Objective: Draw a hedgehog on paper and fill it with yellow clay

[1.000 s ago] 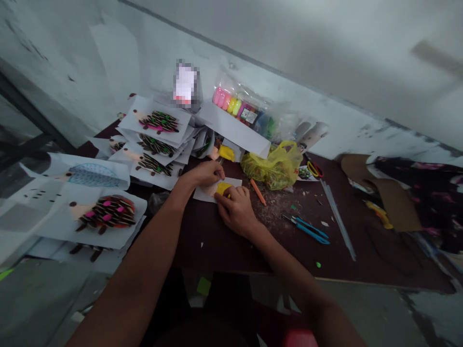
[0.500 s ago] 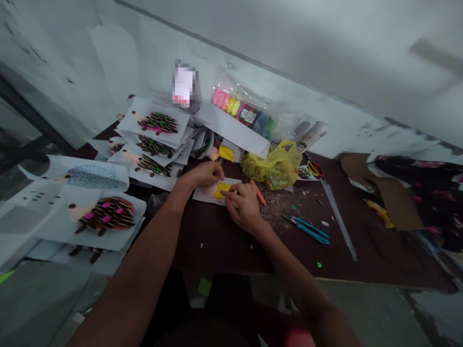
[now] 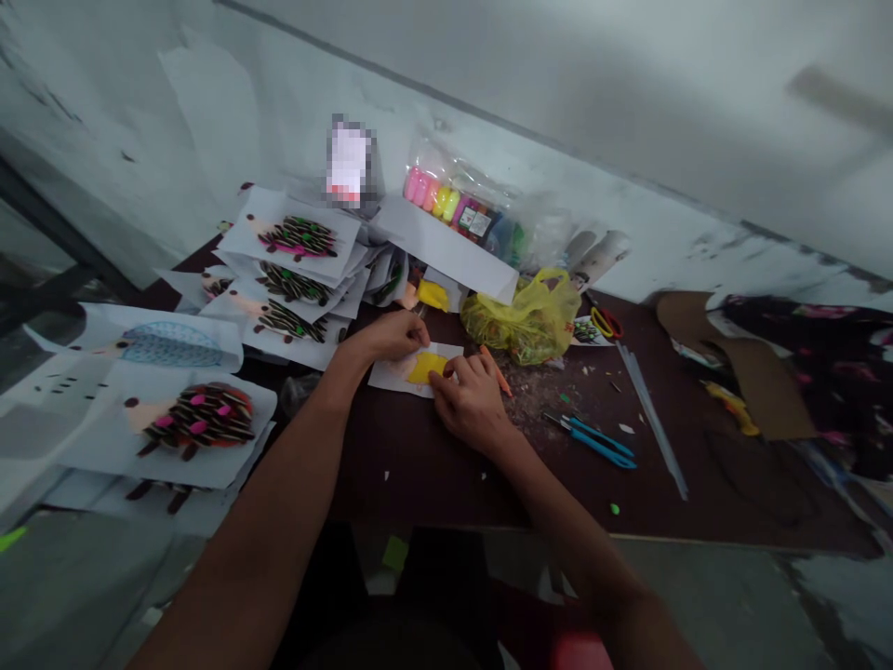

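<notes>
A small white sheet of paper [image 3: 386, 374] lies on the dark table in front of me, with a flattened patch of yellow modelling clay [image 3: 424, 366] and a pale peach patch beside it. At the sheet's upper left, my left hand [image 3: 399, 335] is closed with its fingers curled down; whatever lies under its fingertips is hidden. My right hand [image 3: 475, 398] rests at the right, its bent fingertips and thumb closed on the lower right edge of the yellow clay. An orange stick-like tool [image 3: 495, 370] lies just beyond the right knuckles.
Paper hedgehog pictures [image 3: 297, 238] are stacked at the left. Behind my hands are a yellow plastic bag [image 3: 523, 316] and a bag of coloured clay [image 3: 446, 202]. Blue thread snips [image 3: 598, 440], red-and-yellow scissors [image 3: 606, 321] and clear strips [image 3: 652, 423] lie to the right.
My right fingers have drawn closer together and shifted slightly down along the yellow clay's edge, leaving more of it showing. My left hand keeps its place; the view has shifted a little.
</notes>
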`<state>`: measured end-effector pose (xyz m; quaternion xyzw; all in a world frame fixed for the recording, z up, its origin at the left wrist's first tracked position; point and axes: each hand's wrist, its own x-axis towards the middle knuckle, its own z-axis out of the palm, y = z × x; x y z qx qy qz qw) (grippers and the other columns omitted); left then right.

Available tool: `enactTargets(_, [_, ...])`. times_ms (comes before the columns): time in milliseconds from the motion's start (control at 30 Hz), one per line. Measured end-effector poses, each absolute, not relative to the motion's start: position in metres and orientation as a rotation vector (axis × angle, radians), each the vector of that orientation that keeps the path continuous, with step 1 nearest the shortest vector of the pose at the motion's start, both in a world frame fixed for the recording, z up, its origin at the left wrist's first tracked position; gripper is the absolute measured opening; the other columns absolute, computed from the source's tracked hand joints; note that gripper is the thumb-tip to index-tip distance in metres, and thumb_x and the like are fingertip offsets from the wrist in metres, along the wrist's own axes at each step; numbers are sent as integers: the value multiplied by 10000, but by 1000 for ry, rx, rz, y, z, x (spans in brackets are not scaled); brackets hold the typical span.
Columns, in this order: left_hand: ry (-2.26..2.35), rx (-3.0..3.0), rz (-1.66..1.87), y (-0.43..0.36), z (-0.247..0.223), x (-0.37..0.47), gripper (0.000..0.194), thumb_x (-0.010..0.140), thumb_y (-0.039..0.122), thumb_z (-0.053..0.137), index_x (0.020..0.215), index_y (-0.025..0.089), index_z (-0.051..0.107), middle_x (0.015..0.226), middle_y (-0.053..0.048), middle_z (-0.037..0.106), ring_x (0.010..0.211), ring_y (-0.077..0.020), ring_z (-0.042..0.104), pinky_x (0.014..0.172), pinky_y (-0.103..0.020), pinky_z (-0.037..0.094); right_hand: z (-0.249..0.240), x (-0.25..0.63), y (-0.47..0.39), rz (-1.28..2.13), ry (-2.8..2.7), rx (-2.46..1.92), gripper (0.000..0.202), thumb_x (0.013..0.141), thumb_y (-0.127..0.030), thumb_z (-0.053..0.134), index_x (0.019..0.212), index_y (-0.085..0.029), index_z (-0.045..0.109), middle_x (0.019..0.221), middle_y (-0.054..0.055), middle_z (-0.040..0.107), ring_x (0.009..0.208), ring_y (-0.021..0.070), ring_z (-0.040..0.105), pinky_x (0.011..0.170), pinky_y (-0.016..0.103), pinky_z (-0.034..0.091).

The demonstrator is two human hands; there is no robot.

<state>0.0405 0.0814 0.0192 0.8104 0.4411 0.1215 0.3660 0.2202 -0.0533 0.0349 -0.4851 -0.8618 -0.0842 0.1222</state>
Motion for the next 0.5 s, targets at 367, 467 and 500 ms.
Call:
enactTargets(367, [1159,2075,295,79,22,40,320,713,93,578,952,170,778,812,-34,738,720,-145,626,659,-216,464,35,223,-57,-100,-2487,-1433,241,950,-237,539,1088,-233,737,1006,75,593,926,224,461,941,423,329])
enactTargets(467, [1151,2065,319,79,22,40,311,718,94,577,942,166,781,824,-43,742,721,-151,626,675,-230,468,36,223,-58,-81,-2465,-1424,217,951,-234,541,1007,-228,751,997,70,593,925,221,463,960,430,319])
enactTargets(500, [1151,2058,325,79,21,40,309,719,94,577,940,165,780,823,-42,741,718,-150,624,672,-228,464,36,223,-58,-67,-2453,-1424,216,944,-227,545,1011,-229,750,1011,70,593,931,221,465,960,428,319])
